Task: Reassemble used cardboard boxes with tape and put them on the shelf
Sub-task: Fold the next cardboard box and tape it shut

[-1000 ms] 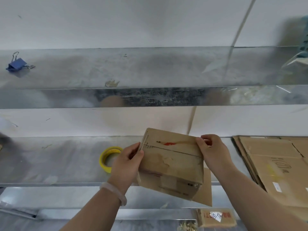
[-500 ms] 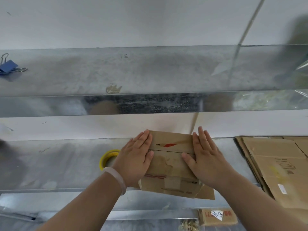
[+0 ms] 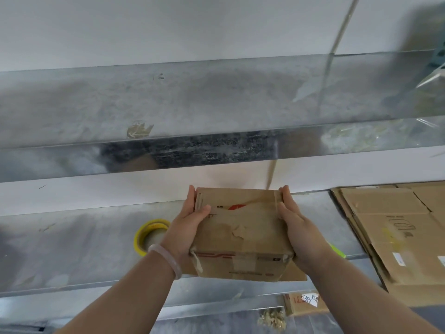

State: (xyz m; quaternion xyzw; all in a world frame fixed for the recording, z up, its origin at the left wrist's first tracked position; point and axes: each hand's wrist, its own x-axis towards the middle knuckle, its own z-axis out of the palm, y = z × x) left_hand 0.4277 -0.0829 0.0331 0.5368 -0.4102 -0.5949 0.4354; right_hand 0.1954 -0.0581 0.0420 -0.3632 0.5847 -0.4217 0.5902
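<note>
A small taped brown cardboard box (image 3: 240, 232) with red print is held between both my hands above the middle metal shelf (image 3: 72, 249). My left hand (image 3: 186, 227) grips its left side, thumb curled over the top face. My right hand (image 3: 297, 230) clasps its right side, fingers reaching to the far corner. A yellow roll of tape (image 3: 149, 233) lies on the shelf just left of my left hand. The upper metal shelf (image 3: 216, 104) runs across above the box.
A stack of flattened cardboard boxes (image 3: 397, 232) lies on the middle shelf at the right. A small cardboard piece with red writing (image 3: 304, 303) sits on the lower shelf, with crumbs beside it. A scrap of tape (image 3: 138, 130) is stuck on the upper shelf.
My hands went from lying flat on the box top to gripping its two sides. The box now sits squared between them, slightly raised and further right in view.
</note>
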